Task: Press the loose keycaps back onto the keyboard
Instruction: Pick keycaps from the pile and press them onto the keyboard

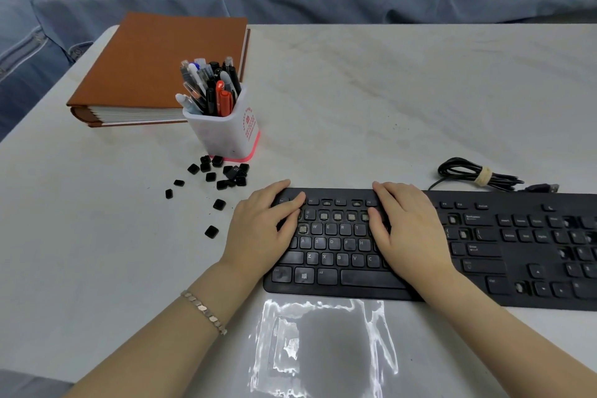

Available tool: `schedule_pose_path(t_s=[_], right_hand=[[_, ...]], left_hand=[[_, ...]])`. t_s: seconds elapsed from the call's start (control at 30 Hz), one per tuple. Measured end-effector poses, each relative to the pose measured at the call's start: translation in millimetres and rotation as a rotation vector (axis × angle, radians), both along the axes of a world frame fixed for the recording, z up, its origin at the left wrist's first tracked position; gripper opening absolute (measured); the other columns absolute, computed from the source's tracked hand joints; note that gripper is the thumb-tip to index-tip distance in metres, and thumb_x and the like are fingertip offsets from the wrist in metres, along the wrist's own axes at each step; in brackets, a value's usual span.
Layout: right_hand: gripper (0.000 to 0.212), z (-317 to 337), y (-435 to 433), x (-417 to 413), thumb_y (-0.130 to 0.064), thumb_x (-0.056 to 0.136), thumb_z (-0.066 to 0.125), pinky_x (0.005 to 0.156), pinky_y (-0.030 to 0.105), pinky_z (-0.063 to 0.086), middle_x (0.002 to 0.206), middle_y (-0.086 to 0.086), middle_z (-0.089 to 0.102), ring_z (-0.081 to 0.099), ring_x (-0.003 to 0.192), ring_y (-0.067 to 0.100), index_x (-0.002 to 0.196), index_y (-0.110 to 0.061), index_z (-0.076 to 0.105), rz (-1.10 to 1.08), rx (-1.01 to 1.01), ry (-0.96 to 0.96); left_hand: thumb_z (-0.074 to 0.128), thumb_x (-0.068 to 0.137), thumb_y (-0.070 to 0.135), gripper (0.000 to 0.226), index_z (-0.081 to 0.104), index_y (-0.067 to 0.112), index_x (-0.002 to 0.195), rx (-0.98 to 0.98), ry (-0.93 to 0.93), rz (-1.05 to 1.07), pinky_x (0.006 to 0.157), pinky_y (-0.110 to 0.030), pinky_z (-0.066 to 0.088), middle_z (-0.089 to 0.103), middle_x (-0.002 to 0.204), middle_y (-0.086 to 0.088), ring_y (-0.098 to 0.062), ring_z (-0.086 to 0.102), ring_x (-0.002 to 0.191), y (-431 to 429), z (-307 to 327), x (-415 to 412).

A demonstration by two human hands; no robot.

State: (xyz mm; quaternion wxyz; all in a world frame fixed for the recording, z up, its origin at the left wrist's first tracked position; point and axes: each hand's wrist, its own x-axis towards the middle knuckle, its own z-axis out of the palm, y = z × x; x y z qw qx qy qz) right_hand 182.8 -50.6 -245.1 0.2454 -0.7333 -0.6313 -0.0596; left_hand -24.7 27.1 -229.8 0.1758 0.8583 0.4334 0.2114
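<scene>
Pale bench [355, 100] bore the keyboard [484, 255], left hand [261, 229] and right hand [410, 229] flat on it, fingers [292, 203] relaxed and empty; the loose keycaps [226, 174] would need squaring over bare sockets [324, 216] before pressing.

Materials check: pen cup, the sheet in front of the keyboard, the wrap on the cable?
Pen cup: looks like frosted white plastic, matte, with a pink rim at the base. Sheet: thin clear plastic film, glossy, with crinkled glare; possibly a bag. Cable wrap: beige, fuzzy-looking, probably fabric hook-and-loop; too small to be sure.
</scene>
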Motion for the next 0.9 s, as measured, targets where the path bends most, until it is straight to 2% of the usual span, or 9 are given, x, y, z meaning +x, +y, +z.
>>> schedule_pose_path(t_s=[0.1, 0.17, 0.23, 0.3, 0.47, 0.63, 0.73, 0.8, 0.9], right_hand=[[0.044, 0.0, -0.4, 0.2, -0.028, 0.087, 0.039, 0.092, 0.036, 0.035, 0.102, 0.013, 0.062, 0.055, 0.094, 0.031, 0.113, 0.001, 0.059, -0.002, -0.016, 0.003], [0.044, 0.3, -0.3, 0.2, -0.028, 0.087, 0.039, 0.093, 0.036, 0.035, 0.102, 0.013, 0.062, 0.056, 0.094, 0.031, 0.114, 0.0, 0.059, -0.007, -0.019, 0.006], [0.045, 0.6, -1.1, -0.6, -0.028, 0.087, 0.038, 0.093, 0.036, 0.035, 0.102, 0.013, 0.062, 0.054, 0.095, 0.03, 0.113, 0.0, 0.06, -0.01, -0.017, 0.006], [0.045, 1.5, -1.1, -1.1, -0.028, 0.087, 0.038, 0.094, 0.036, 0.035, 0.102, 0.013, 0.062, 0.054, 0.096, 0.029, 0.113, 0.0, 0.06, -0.011, -0.016, 0.006], [0.046, 2.0, -1.0, -1.4, -0.03, 0.087, 0.037, 0.094, 0.035, 0.034, 0.104, 0.013, 0.062, 0.055, 0.097, 0.032, 0.113, 0.0, 0.06, -0.016, -0.036, 0.005], [0.047, 2.3, -1.1, -1.4, -0.03, 0.087, 0.037, 0.094, 0.035, 0.033, 0.104, 0.013, 0.062, 0.056, 0.097, 0.032, 0.114, 0.0, 0.059, -0.014, -0.046, 0.0], [0.046, 3.0, -1.0, -1.5, -0.029, 0.086, 0.037, 0.093, 0.035, 0.033, 0.103, 0.014, 0.062, 0.056, 0.095, 0.033, 0.113, 0.001, 0.06, -0.013, -0.037, -0.004], [0.046, 3.3, -1.0, -1.3, -0.029, 0.086, 0.038, 0.093, 0.034, 0.033, 0.102, 0.015, 0.062, 0.057, 0.094, 0.033, 0.112, 0.001, 0.06, -0.011, -0.036, -0.006], [0.046, 3.3, -0.7, -1.1, -0.03, 0.086, 0.037, 0.092, 0.034, 0.033, 0.103, 0.014, 0.062, 0.057, 0.095, 0.034, 0.113, 0.001, 0.06, -0.013, -0.038, 0.001]], left_hand=[[0.046, 0.083, 0.03, 0.034, 0.073, 0.019, 0.1, 0.021, 0.071, -0.017, 0.073, -0.042, 0.051, 0.065, 0.115, -0.01, -0.03, 0.064, 0.095, -1.9, 2.6, -0.3], [0.044, 0.084, 0.035, 0.036, 0.072, 0.024, 0.104, -0.036, 0.069, -0.004, 0.085, -0.04, 0.044, 0.062, 0.121, -0.005, -0.027, 0.059, 0.106, -1.9, 7.1, 0.6], [0.049, 0.09, 0.035, 0.028, 0.071, 0.028, 0.105, -0.154, -0.011, 0.06, 0.1, -0.034, 0.03, 0.055, 0.126, 0.007, -0.016, 0.047, 0.118, 0.6, 12.6, -3.9], [0.057, 0.09, 0.021, 0.019, 0.071, 0.023, 0.103, -0.201, -0.119, 0.127, 0.105, -0.029, 0.025, 0.051, 0.118, 0.014, -0.011, 0.042, 0.119, 1.1, 16.3, -13.0], [0.058, 0.085, 0.003, 0.031, 0.064, 0.013, 0.114, -0.235, -0.139, 0.339, 0.098, -0.025, 0.035, 0.055, 0.113, 0.007, -0.017, 0.049, 0.112, -11.8, 18.5, -44.2], [0.063, 0.084, 0.012, 0.038, 0.059, 0.02, 0.121, -0.341, -0.016, 0.117, 0.096, -0.022, 0.036, 0.051, 0.11, 0.009, -0.013, 0.049, 0.103, -19.5, 13.2, -50.6], [0.064, 0.084, 0.013, 0.017, 0.068, 0.024, 0.095, -0.352, -0.012, 0.1, 0.083, -0.022, 0.041, 0.051, 0.095, 0.011, -0.008, 0.05, 0.089, -18.7, 13.8, -44.6], [0.063, 0.084, 0.009, 0.019, 0.063, 0.027, 0.075, -0.346, -0.012, 0.139, 0.075, -0.019, 0.041, 0.052, 0.087, 0.01, -0.005, 0.052, 0.078, -17.0, 13.7, -42.5], [0.063, 0.085, 0.012, 0.013, 0.064, 0.023, 0.077, -0.337, -0.048, 0.235, 0.069, -0.007, 0.037, 0.057, 0.085, 0.008, -0.003, 0.053, 0.077, -17.1, 18.0, -41.8]])
